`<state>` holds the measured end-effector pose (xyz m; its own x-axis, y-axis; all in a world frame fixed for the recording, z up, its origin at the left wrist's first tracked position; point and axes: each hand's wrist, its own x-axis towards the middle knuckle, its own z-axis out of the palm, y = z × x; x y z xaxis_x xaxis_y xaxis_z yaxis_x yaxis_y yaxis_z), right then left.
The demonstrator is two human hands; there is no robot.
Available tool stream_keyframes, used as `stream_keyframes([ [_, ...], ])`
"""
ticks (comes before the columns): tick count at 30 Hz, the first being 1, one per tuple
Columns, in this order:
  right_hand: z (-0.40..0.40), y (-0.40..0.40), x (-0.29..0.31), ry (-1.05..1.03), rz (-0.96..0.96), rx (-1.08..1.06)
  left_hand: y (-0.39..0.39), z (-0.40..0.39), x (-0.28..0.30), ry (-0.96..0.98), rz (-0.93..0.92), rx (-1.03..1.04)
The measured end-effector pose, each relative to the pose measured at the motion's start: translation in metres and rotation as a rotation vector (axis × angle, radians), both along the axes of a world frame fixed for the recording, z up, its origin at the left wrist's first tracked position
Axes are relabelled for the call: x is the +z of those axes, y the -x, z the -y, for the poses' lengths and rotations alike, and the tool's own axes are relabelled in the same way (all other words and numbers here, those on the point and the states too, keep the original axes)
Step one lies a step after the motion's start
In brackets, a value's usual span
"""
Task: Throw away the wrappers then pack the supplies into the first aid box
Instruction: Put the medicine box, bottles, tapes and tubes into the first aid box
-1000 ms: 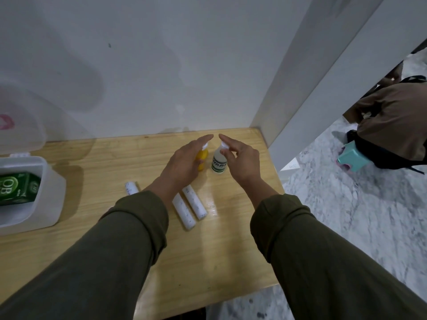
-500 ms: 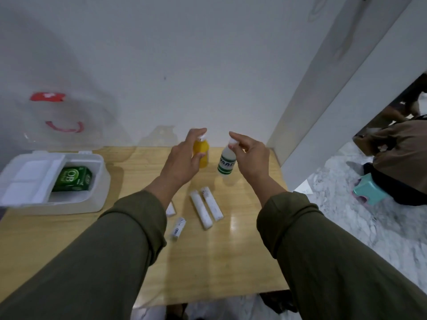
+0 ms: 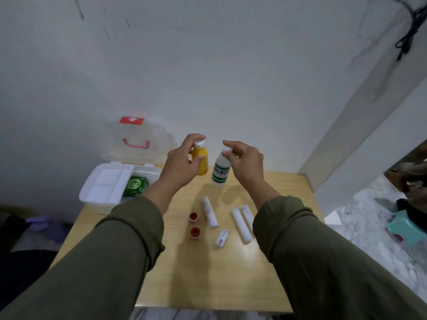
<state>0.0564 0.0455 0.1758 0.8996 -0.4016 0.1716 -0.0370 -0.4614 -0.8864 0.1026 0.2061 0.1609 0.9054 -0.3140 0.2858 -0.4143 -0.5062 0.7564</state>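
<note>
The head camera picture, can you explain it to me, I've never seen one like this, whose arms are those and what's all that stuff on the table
The camera sits on a person's head and looks forward and down, so the two green sleeves are the wearer's own arms. There is no machine here, only bare hands. The left hand holds a yellow bottle near its white cap. The right hand pinches the cap of a white bottle with a green label. On the wooden table lie four white bandage rolls and two small red caps. At the left stands the open first aid box, with a green packet inside.
</note>
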Motion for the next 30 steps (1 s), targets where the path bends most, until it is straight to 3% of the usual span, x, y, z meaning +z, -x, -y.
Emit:
stream_keyframes([
  [16,-0.143,-0.054,0.001,-0.016,0.003,-0.113,-0.07,-0.148,0.001,-0.013,-0.024,0.001],
  [30,-0.19,-0.079,-0.063,-0.079,-0.058,-0.188,-0.113,-0.166,-0.042,0.033,-0.101,-0.118],
])
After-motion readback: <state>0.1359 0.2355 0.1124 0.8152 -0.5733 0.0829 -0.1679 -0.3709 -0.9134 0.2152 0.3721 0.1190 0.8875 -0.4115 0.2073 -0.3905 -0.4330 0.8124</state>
